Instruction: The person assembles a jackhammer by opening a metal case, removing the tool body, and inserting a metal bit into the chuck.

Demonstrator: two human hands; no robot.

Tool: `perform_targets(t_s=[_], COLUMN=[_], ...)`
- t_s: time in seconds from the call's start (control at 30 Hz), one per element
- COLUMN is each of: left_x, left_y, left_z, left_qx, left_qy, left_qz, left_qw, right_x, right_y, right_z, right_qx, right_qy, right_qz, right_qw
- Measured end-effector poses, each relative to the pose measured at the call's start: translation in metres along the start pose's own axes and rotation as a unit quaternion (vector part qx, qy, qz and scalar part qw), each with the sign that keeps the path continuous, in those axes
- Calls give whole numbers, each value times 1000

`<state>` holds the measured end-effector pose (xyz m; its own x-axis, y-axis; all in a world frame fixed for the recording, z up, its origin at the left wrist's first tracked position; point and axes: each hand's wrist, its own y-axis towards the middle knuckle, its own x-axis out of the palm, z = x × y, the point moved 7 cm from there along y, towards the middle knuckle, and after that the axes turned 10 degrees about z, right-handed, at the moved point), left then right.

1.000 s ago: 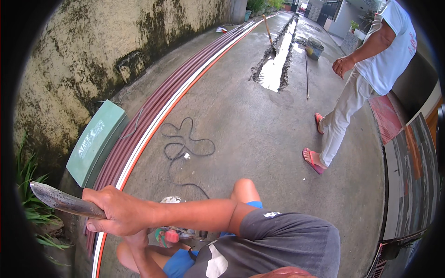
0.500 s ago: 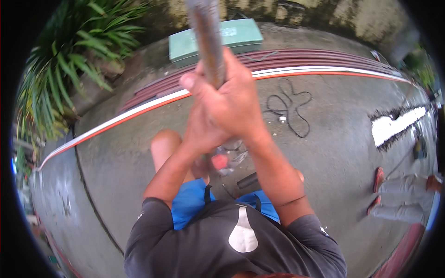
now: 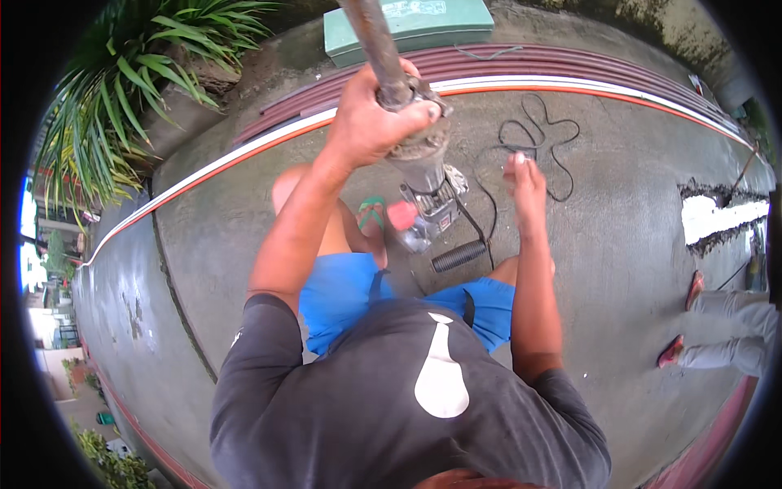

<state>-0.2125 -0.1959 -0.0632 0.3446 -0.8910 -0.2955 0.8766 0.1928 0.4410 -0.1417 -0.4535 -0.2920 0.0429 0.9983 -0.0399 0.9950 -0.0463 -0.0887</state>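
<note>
A power tool that looks like a demolition hammer [image 3: 432, 191] stands between my legs, its grey metal steel bit [image 3: 375, 41] pointing up and away. My left hand [image 3: 366, 118] is wrapped round the dirty collar where the bit enters the tool, thumb lying across it. Lower on the tool are a red-pink patch and a black ribbed side handle [image 3: 460, 256]. To the right, my right hand [image 3: 528, 187] is raised off the tool with its fingers drawn together. Anything between those fingers is too small to make out.
A black cable [image 3: 562, 163] lies looped on the wet concrete. Beyond it run reddish-brown metal lengths [image 3: 570, 65] and a white-and-orange strip [image 3: 521, 84]. A green case [image 3: 407, 33] is at the back. A person's legs [image 3: 725, 326] stand right, near a broken-out slot [image 3: 717, 216].
Both hands were together round the bit. Now my left hand grips the collar lower down, and my right hand has let go and moved right. The tool's body has come into view.
</note>
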Motion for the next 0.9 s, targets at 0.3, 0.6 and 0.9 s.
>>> perform_targets(t_s=[0.3,0.6,0.9], left_x=[-26,-47,-106], left_y=[13,31,67], left_z=[-34,-59,-147], left_qx=[-59,-45,-79], left_qy=[-46,-79,-148], left_qz=[26,12,42], left_qw=[997,996,985], right_x=[55,100,167], right_y=[-152,-148,-135], right_z=[119,91,67], right_qx=[339,248,148], right_qy=[449,641,621], right_qz=[-86,-186,-173], right_qw=[822,702,750])
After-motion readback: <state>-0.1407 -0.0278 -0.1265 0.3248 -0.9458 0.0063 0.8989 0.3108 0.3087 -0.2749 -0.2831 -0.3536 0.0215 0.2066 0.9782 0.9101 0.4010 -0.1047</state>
